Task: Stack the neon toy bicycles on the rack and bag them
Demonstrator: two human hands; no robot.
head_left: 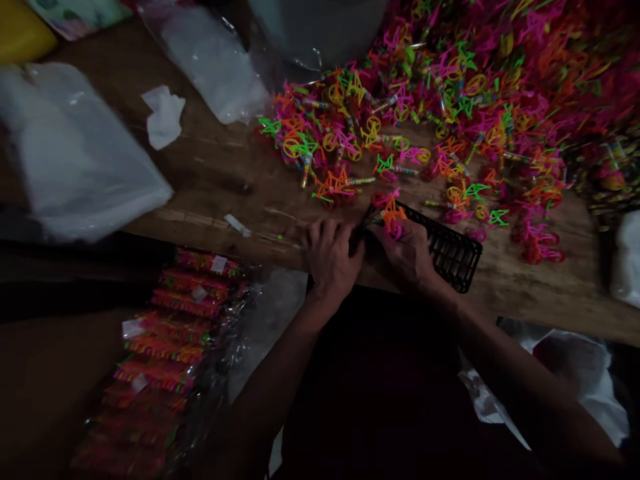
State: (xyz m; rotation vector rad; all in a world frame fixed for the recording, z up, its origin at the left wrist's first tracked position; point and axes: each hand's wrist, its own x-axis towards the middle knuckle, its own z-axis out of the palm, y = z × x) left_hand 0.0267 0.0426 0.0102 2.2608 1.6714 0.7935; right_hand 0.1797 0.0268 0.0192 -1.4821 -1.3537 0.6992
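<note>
My right hand [407, 250] is closed on a small plastic toy bicycle [393, 217] with orange and pink parts, held over the left end of a black slotted rack [455, 252]. The rack lies slanted at the table's near edge, partly covered by that hand. Against the rack's left end rests my left hand [334, 257], fingers spread and bent on the wood, its thumb near the rack. Its fingers show nothing held. Just beyond both hands spreads a big heap of similar toy bicycles [350, 137] in pink, orange, green and yellow, many with patterned tubes.
The wooden table [215, 180] bears clear plastic bags [85, 153] and a crumpled white paper [164, 117] at the left. Below the left edge, bundled colourful packs [165, 340] lie in clear plastic. White plastic [575, 373] hangs at lower right.
</note>
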